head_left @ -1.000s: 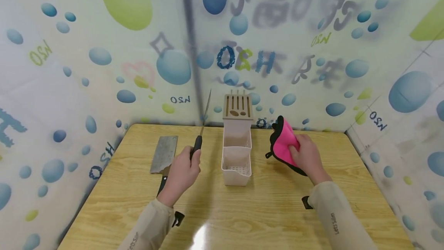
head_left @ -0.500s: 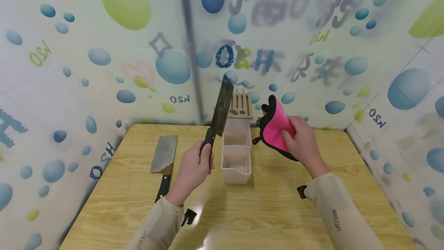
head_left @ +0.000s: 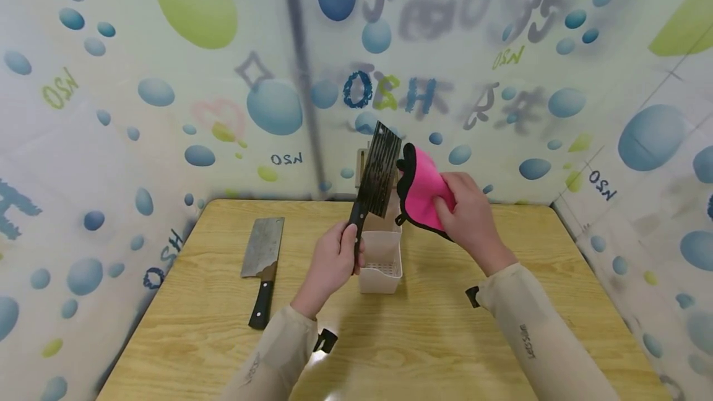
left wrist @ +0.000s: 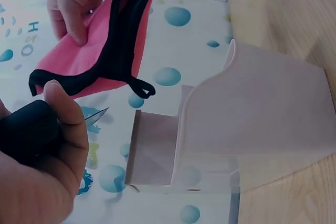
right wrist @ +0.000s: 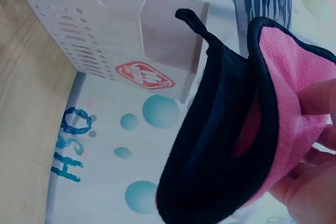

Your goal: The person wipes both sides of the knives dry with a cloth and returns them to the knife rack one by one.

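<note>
My left hand (head_left: 332, 258) grips the black handle (head_left: 358, 228) of a cleaver with a dark, streaked blade (head_left: 381, 169), raised upright with a slight tilt. A folded pink cloth (head_left: 424, 187) with black edging is pinched in my right hand (head_left: 470, 218). Its black edge sits close beside the blade; contact between them cannot be told. Seen from the right wrist, the striped blade (right wrist: 265, 3) shows behind the cloth (right wrist: 299, 61). In the left wrist view, my left fingers curl round the handle (left wrist: 31, 129), and most of the blade is hidden.
Behind the raised cleaver stands a pale plastic utensil holder (head_left: 380, 280) with open compartments and a slotted top, partly covered. A second cleaver (head_left: 263, 249) lies on the wooden table (head_left: 184, 302) at the left. A patterned curtain-like wall (head_left: 267, 159) closes off the back.
My left hand has moved right and turned the cleaver so that its flat side shows. My right hand has brought the cloth left and up, beside the blade.
</note>
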Demonstrator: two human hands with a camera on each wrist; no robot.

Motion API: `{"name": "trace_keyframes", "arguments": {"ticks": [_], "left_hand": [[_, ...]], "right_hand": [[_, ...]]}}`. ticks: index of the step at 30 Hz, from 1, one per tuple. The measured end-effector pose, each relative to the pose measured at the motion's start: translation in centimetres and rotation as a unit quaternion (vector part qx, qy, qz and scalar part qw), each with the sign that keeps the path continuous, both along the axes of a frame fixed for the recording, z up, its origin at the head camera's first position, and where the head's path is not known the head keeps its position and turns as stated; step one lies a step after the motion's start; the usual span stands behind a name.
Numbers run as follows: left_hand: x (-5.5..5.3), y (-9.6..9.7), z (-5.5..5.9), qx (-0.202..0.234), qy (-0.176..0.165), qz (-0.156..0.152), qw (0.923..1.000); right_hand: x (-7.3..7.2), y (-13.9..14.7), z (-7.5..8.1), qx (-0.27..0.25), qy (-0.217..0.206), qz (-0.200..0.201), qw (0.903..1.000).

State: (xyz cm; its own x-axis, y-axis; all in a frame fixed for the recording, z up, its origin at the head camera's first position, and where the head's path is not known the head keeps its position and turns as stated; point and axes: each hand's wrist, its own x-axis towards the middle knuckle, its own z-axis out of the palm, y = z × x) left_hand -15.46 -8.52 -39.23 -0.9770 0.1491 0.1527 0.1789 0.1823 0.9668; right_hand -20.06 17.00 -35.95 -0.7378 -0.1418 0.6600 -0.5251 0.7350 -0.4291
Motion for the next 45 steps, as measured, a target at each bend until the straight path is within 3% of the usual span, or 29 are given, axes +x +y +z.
{"name": "trace_keyframes", "arguments": {"ticks": [14,25,39,45], "left_hand": [[-1.9,1.6,-0.2,0.025,-0.007,-0.026,0.9993],[-1.8,2.6,-0.7,0.063,-0.021,-0.018,0.9976],[-1.7,2.6,-0.8,0.098,-0.030,-0.035,0.9941],[-1.6,2.5,-0.9,0.121,-0.051,-0.041,0.9905]], "right_hand": [[-0.9,-2.2,0.7,0.069,-0.005,0.004,0.9976],[-0.7,-3.0,0.9,0.205,0.017,0.043,0.9776],[-0.1,-3.6,1.0,0.226,0.013,0.072,0.9713],[0.2,-3.6,1.3,0.268,0.047,0.078,0.9592]]}}
